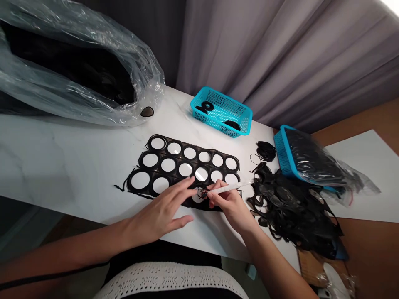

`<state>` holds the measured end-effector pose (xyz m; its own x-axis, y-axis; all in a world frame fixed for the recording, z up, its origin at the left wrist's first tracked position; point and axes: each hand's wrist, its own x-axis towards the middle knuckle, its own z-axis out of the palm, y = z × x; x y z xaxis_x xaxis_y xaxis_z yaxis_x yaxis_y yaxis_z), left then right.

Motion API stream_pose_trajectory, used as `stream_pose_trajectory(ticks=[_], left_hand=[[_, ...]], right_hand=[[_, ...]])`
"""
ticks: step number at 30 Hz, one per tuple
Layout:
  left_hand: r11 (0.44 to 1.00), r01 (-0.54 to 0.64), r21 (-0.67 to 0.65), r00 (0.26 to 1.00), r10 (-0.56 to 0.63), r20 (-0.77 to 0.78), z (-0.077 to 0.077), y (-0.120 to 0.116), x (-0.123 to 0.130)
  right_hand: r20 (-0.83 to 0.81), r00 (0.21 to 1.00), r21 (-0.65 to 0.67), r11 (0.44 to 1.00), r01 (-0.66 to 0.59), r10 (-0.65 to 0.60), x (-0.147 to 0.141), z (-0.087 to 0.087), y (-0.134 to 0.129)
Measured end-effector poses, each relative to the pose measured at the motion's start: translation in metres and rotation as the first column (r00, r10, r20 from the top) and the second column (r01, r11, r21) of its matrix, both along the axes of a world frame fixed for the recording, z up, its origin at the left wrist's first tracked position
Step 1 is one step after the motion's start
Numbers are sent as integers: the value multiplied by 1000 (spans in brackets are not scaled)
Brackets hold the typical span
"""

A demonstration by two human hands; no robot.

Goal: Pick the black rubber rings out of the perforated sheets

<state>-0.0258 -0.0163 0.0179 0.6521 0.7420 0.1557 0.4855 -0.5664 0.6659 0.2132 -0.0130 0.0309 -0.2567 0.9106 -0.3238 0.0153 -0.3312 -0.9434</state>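
A black sheet [180, 159] with rows of round holes lies flat on the white table, the tabletop showing through the holes. My left hand [166, 205] hovers over or rests on its near edge, fingers stretched and thumb apart, holding nothing I can see. In a pinch, my right hand [229, 203] grips a slim white pen-shaped tool [227, 187] that slants up to the right. At its fingertips are thin black loops [202, 192], above a hole in the near row. Whether the fingers or the tool hold the loops, I cannot tell.
A blue basket [222, 126] with some black discs stands behind the sheet. To the right lie a bundle of thin black rings [266, 151], a heap of black cut scraps [289, 207] and a second blue basket [285, 151]. A clear plastic bag [109, 29] fills the back left, a dark lens-shaped piece [147, 111] beside it.
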Motion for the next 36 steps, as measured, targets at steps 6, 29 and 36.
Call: stream_pose_trajectory(ticks=[6,29,36], left_hand=[[884,40,-465,943,121,311,23,35,23],[918,-51,-394,949,167,266,11,41,25],[920,132,369,975,-54,-214,-25,-9,1]], right_hand=[[-229,973,-80,997,15,-33,-12,12,2],[-310,950,-85,996,10,-36,1,-2,0],[212,975,261,957,-129,73,0,-23,-8]])
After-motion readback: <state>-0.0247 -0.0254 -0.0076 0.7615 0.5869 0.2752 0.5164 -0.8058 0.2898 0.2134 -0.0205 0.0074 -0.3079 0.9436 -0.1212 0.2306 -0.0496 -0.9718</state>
